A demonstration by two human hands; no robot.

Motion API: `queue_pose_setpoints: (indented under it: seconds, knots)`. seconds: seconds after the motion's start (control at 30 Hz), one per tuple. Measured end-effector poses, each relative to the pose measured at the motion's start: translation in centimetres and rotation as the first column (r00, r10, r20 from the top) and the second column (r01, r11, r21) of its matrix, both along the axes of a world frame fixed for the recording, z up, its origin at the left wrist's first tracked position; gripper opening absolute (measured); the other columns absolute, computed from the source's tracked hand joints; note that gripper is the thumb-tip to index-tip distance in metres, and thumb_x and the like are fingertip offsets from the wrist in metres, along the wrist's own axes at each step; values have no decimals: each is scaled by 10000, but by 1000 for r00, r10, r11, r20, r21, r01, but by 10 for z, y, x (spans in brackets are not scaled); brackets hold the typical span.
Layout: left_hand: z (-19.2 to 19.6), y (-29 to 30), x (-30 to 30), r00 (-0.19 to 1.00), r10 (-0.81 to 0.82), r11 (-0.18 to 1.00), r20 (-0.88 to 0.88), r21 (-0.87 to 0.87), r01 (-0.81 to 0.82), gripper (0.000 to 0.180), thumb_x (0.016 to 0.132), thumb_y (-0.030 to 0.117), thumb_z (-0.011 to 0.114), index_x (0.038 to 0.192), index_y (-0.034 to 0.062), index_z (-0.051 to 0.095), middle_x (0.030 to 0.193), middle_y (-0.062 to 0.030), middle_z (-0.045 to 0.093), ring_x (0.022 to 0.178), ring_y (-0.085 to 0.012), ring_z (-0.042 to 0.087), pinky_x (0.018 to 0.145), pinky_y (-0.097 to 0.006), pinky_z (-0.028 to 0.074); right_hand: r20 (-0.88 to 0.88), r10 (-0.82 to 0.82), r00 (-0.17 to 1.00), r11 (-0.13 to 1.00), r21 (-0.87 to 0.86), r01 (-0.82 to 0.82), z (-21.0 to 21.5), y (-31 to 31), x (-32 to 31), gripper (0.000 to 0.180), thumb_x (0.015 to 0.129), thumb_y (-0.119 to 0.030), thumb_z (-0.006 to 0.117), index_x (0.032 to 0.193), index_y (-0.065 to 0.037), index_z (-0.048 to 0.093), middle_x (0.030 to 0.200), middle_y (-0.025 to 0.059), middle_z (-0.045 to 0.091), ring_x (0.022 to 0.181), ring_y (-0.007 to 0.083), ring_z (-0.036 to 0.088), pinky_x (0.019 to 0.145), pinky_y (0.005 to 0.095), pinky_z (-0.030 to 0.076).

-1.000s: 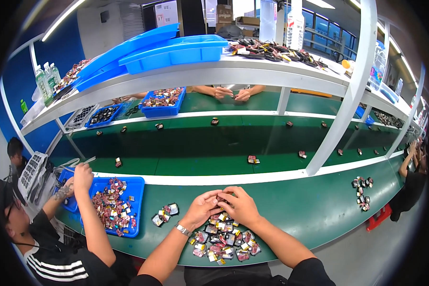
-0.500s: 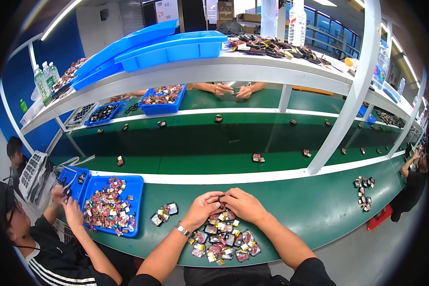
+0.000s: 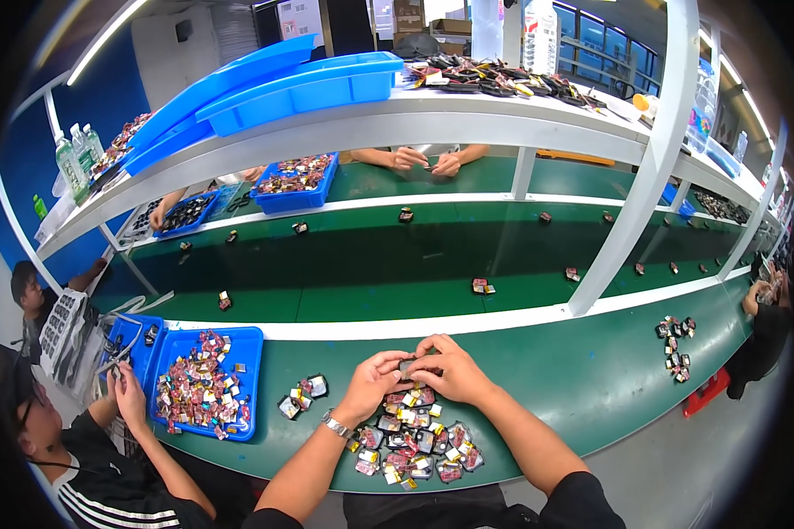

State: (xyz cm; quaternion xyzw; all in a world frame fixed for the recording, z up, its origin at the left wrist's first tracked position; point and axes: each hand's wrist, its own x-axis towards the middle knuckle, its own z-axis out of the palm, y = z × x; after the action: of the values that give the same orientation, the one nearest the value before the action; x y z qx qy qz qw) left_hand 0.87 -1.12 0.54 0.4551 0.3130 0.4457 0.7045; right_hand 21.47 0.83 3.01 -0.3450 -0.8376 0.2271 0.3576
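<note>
We have our left hand (image 3: 372, 383) in the middle of the frame, a bit low, with its fingers bent and its thumb closed in on a small dark part (image 3: 407, 365). Our right hand (image 3: 450, 370) has its fingers curled around the other side of the same part, so both hands hold it. The fingers hide most of it, and we cannot tell its full shape. A silver watch (image 3: 336, 426) is on our left wrist.

Just below our hands, we see a pile of small parts (image 3: 422, 441), black, red, white and yellow, on the green counter (image 3: 547, 379). To the left of our left arm is a little bunch of parts (image 3: 301, 398). Farther left, a blue tray (image 3: 256, 379) holds lots of red parts, and next to it, at the lower left, a person (image 3: 106, 472) holds their hands close together.

At the right of the frame, we see more parts (image 3: 676, 347) in a small group. Across the top, a white shelf (image 3: 344, 130) holds blue bins (image 3: 300, 93).
</note>
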Motion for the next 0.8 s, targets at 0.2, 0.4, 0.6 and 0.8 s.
queue_pose_setpoints:
  seconds: [0.2, 0.4, 0.6, 0.8]
  knots:
    - [2, 1, -4, 995, -84, 996, 60, -28, 86, 362, 938, -23, 487, 1299, -3, 465, 1282, -116, 560, 1124, -174, 592, 900, -300, 545, -109, -90, 990, 996, -34, 86, -2, -8, -12, 104, 794, -147, 695, 871, -81, 717, 1094, 72, 587, 1081, 256, 542, 837, 353, 507]
    - [-3, 2, -6, 996, -93, 994, 17, -54, 94, 314, 956, 4, 493, 1269, -6, 473, 1233, -123, 589, 1068, -169, 615, 870, -289, 551, -44, 30, 999, 999, -20, -31, 4, -11, -6, 90, 806, -146, 683, 855, -73, 698, 1132, 69, 581, 1110, 262, 528, 886, 363, 492]
    - [-3, -1, -3, 997, -64, 996, 30, -59, 66, 276, 962, -1, 476, 1237, 3, 478, 1197, -117, 601, 1048, -175, 625, 879, -305, 553, -42, 88, 995, 994, -62, -90, 5, -12, -3, 102, 817, -157, 683, 879, -78, 700, 1165, 70, 575, 1132, 262, 514, 901, 364, 480]
    - [-3, 1, -2, 997, -45, 996, 64, -72, 50, 276, 958, 30, 505, 1233, 11, 482, 1196, -116, 597, 1075, -189, 617, 901, -330, 550, -76, -90, 993, 995, -39, 87, -5, -17, -12, 118, 806, -154, 698, 881, -63, 697, 1153, 67, 584, 1114, 265, 527, 905, 367, 477]
